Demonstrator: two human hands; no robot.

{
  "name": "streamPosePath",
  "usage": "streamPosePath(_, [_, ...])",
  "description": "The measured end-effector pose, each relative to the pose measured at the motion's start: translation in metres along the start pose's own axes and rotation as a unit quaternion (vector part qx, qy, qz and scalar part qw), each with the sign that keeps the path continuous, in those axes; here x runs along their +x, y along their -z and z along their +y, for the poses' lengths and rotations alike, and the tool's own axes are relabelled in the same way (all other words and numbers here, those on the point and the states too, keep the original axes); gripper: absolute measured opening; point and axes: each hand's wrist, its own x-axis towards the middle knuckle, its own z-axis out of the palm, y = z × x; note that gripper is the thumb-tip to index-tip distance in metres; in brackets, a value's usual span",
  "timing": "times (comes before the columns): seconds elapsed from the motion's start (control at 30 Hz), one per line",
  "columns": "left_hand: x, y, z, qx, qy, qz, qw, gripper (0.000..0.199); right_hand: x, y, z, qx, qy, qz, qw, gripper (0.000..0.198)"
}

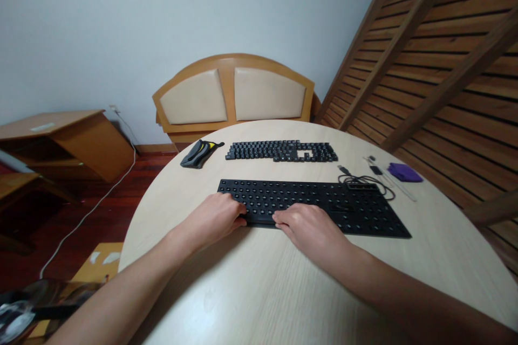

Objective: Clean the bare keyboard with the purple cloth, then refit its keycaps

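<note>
A black keyboard (299, 199) with its keycaps off lies on the round table, bare switch stems showing in rows. My left hand (218, 213) is closed at its front left, thumb and fingers at one end of a long black space bar (261, 220). At the bar's other end, my right hand (307, 221) pinches with its fingertips. The bar lies along the keyboard's front edge; whether it is seated cannot be made out. Behind the keyboard, the removed black keycaps (263, 150) are laid out in keyboard order, with a gap at the right.
On the pale round table (259, 291), a black-and-yellow brush-like tool (199, 153) lies at the back left. A coiled USB cable (364, 179), a thin metal tool (399, 184) and a purple cloth (404, 172) lie at the right. A headboard (234, 91) stands behind.
</note>
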Motion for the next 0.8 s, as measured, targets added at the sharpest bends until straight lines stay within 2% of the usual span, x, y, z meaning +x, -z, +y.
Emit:
streamPosePath(0.53, [-0.0002,0.0023,0.0008,-0.012,0.020,-0.022,0.999,0.008,-0.0004,0.0020,-0.0001,-0.020,0.026,-0.010,0.999,0.022])
streamPosePath(0.8, [-0.0017,0.0042,-0.0004,-0.009,-0.004,-0.008,1.000,0.008,-0.0021,-0.0012,0.0037,-0.002,0.035,0.024,0.999,0.023])
